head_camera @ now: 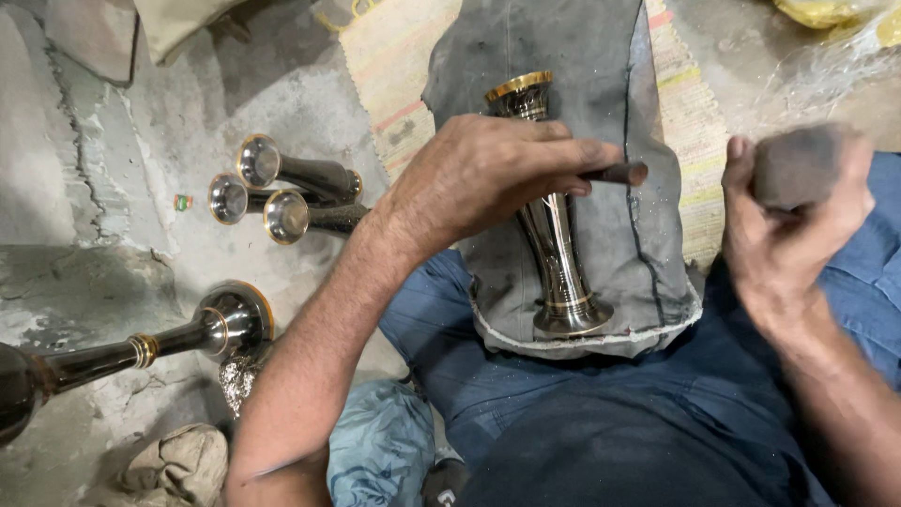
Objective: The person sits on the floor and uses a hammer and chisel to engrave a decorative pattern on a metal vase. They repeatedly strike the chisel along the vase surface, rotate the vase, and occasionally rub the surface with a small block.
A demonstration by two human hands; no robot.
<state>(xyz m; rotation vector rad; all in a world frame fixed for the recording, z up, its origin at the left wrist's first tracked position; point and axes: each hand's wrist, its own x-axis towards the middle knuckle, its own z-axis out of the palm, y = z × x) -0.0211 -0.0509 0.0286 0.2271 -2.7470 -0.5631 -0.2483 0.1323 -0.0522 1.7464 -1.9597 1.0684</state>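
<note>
A dark metal vase (554, 249) with gold bands lies lengthwise on a grey cloth (563, 84) draped over my lap. My left hand (479, 174) rests across the vase's middle and grips a thin dark tool (615, 173), its tip pointing right. My right hand (784, 221) is raised to the right of the vase, closed around a dark blurred block (798, 164) that looks like a mallet head.
Three similar vases (282, 192) lie together on the concrete floor at left. A larger vase (160, 343) lies at lower left. A woven mat (394, 66) lies under the grey cloth. Crumpled cloths (178, 465) sit at the bottom left.
</note>
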